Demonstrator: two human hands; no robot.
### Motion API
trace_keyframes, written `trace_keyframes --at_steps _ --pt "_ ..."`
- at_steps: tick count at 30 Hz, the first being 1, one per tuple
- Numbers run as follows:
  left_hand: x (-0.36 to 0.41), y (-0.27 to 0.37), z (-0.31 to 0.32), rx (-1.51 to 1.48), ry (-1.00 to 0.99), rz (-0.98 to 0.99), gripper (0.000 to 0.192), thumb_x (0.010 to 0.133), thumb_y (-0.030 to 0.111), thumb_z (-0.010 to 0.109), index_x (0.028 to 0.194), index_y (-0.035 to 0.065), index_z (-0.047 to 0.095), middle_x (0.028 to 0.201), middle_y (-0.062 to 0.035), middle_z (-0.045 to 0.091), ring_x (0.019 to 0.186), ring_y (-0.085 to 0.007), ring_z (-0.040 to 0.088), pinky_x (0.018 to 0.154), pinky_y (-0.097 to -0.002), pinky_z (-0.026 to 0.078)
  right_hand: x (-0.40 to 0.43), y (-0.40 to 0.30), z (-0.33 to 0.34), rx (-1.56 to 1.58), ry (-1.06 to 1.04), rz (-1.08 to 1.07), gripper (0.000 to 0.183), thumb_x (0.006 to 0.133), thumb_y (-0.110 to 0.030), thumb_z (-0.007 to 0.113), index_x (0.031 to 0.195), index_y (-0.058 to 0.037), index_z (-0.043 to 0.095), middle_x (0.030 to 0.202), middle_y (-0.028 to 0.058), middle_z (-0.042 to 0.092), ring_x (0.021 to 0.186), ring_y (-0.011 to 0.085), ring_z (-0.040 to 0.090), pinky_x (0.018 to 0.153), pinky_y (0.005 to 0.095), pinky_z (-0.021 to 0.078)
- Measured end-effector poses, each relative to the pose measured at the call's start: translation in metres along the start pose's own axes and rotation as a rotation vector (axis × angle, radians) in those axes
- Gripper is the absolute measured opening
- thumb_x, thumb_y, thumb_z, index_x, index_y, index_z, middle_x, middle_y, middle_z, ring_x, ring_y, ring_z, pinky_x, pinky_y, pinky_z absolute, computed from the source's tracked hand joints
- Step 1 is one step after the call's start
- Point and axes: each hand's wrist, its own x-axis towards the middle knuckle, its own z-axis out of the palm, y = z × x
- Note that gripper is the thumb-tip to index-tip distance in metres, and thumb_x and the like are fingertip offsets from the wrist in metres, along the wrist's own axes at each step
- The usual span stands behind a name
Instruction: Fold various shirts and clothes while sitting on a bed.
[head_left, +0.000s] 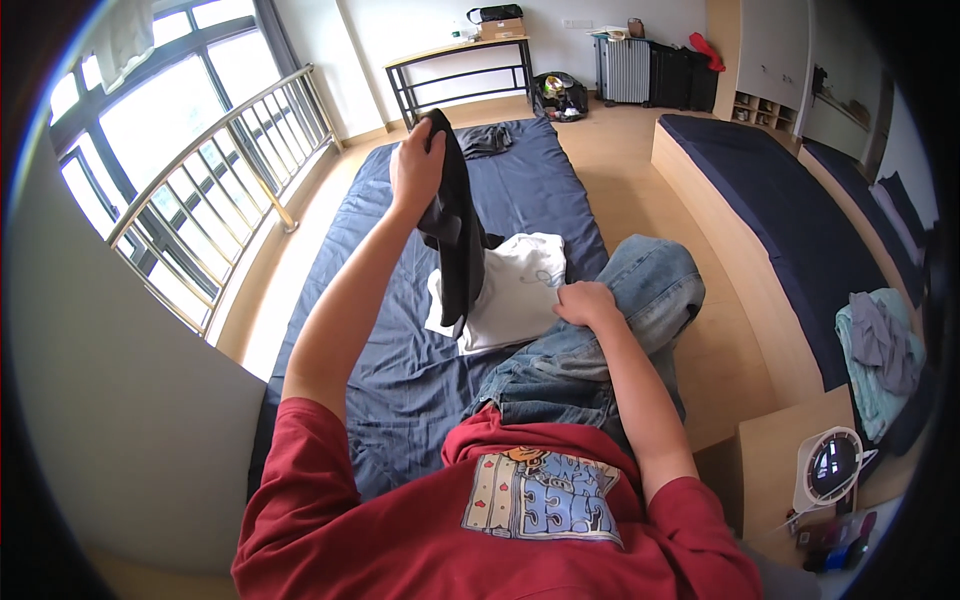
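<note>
My left hand (418, 166) is raised over the bed, its fingers closed on the upper end of a black garment (454, 247). The cloth hangs down in folds, and its lower end overlaps a white T-shirt (517, 300) with a small line print. That shirt lies crumpled on the dark blue bedsheet (390, 390). Beside the shirt's right edge, my right hand (586, 303) is curled above my bent leg in blue jeans (645, 277). Its fingertips meet the white cloth, but whether they pinch it is hidden.
A dark folded garment (486, 140) lies at the bed's far end. Left stands a metal railing (247, 142) before the windows. Right is a wooden bed frame (720, 202) with a dark mattress. A small fan (831, 466) and piled cloth (881, 352) sit at lower right.
</note>
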Motion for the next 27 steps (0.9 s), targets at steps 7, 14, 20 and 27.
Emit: trace_keyframes --at_steps 7,14,20,27 --pt "0.012 0.017 -0.003 -0.378 -0.263 -0.07 0.031 0.076 0.013 0.066 0.087 -0.0025 0.041 0.061 -0.0106 0.056 0.053 -0.0181 0.057 0.049 -0.0292 0.044 0.006 -0.001 -0.008 0.315 0.153 -0.016 0.043 0.082 -0.04 0.056 0.107 -0.0053 0.059 0.093 0.0145 0.066 0.088 0.0281 0.063 0.078 0.0383 0.0487" --pt "-0.016 0.063 0.003 -0.428 -0.402 -0.247 0.038 0.077 0.014 0.068 0.084 -0.0015 0.033 0.052 -0.0105 0.054 0.038 -0.016 0.052 0.034 -0.028 0.038 0.015 -0.048 -0.052 1.363 0.313 -0.413 0.054 0.079 -0.044 0.066 0.111 -0.0034 0.051 0.077 0.0061 0.059 0.072 0.0127 0.057 0.068 0.0266 0.0467" --pt "-0.04 0.073 0.01 -0.445 -0.523 -0.323 0.037 0.08 0.015 0.067 0.092 -0.0025 0.037 0.051 -0.0057 0.05 0.036 -0.0112 0.045 0.034 -0.0261 0.032 0.03 -0.041 -0.061 1.134 0.474 -0.308 0.039 0.085 -0.038 0.062 0.1 -0.0024 0.056 0.077 0.0014 0.059 0.066 0.0094 0.054 0.057 0.023 0.0434" --pt "-0.065 0.076 0.009 -0.484 -0.626 -0.326 0.058 0.079 0.012 0.066 0.115 -0.0147 0.029 0.061 -0.0104 0.057 0.04 -0.0151 0.052 0.035 -0.0259 0.038 0.008 -0.05 -0.081 0.904 0.651 -0.264 0.028 0.087 -0.025 0.058 0.1 0.0001 0.057 0.081 0.0109 0.062 0.074 0.0185 0.061 0.065 0.0289 0.0447"
